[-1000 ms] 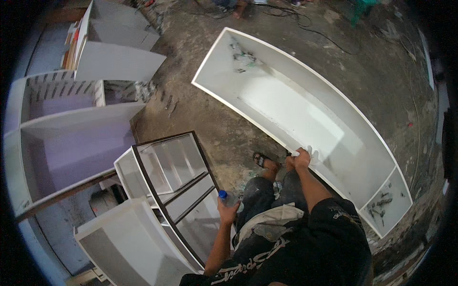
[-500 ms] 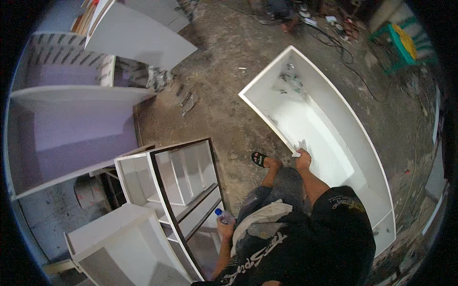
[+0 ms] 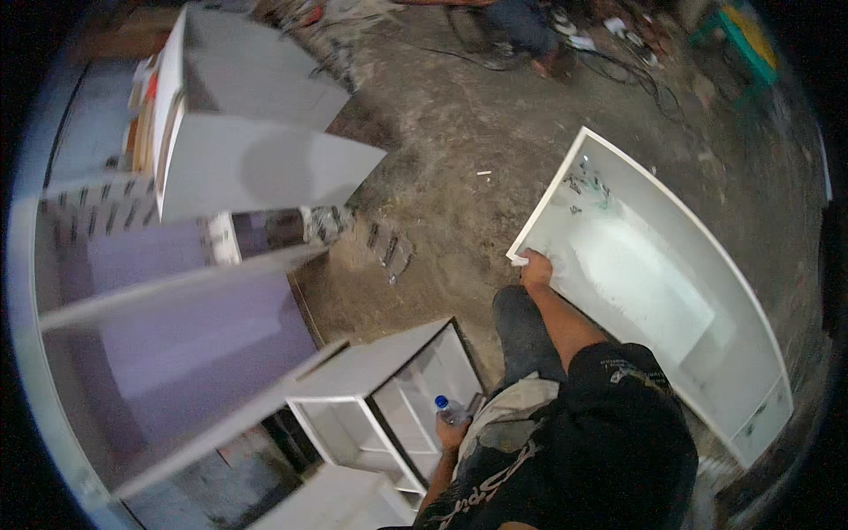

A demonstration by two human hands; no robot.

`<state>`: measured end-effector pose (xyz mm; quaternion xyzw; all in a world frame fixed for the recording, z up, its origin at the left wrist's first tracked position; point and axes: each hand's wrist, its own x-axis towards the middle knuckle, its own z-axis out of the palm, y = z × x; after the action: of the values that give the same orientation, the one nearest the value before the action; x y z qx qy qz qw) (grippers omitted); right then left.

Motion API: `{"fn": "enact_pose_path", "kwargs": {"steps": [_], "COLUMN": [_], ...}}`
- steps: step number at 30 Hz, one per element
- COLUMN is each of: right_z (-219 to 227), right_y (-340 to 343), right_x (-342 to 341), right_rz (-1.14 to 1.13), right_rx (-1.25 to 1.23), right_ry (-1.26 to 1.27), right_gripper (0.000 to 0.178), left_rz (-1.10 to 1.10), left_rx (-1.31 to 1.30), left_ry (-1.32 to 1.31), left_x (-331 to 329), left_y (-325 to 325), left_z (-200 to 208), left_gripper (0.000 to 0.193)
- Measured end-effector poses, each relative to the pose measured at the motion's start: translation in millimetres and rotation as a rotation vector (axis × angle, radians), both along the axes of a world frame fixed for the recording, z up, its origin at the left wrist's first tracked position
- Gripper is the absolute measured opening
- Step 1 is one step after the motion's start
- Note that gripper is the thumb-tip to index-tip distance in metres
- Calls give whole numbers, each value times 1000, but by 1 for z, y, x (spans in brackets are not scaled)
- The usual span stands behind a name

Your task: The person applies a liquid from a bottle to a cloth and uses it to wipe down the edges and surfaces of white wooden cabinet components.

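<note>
My left hand (image 3: 453,434) is wrapped round a small clear plastic bottle (image 3: 454,412) with a blue cap, held low beside my body. My right hand (image 3: 536,271) is closed over a white cloth (image 3: 518,260), little of which shows. It presses the cloth against the rim of a long white cabinet box (image 3: 649,320), close to the box's left corner. The box lies with its open side up to my right, and dark smudges mark the inside of its far end.
A white shelf unit with dark edging (image 3: 422,353) stands close on my left. Beyond it are a large cabinet with a lilac inside (image 3: 194,344) and grey panels (image 3: 265,168). Another person (image 3: 521,26), cables and a green stool (image 3: 746,44) are at the far side.
My right hand has moved with the cloth along the box's rim to its left corner. The whole view has shifted, and my sandalled foot is out of sight. The bottle stays in my left hand.
</note>
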<state>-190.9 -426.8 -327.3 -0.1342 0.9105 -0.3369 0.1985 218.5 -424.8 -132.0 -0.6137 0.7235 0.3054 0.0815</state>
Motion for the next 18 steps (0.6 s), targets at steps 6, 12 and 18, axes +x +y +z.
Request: {"fn": "enact_pose_path", "kwargs": {"steps": [6, 12, 18], "right_z": [-37, -17, -7], "right_y": [-24, -25, 42], "right_x": [-12, -32, -28], "right_rz": [71, 299, 26], "right_rx": [480, 362, 369], "right_ry": [-223, -319, -179], "right_gripper": [25, 40, 33], "left_rz": [-148, 3, -282], "left_rx": [62, -59, -56], "left_ry": [186, 571, 430], "left_x": [-129, -198, -261], "left_y": [-142, -264, -337], "left_z": [27, 29, -6], "left_gripper": [61, 68, 69]}}
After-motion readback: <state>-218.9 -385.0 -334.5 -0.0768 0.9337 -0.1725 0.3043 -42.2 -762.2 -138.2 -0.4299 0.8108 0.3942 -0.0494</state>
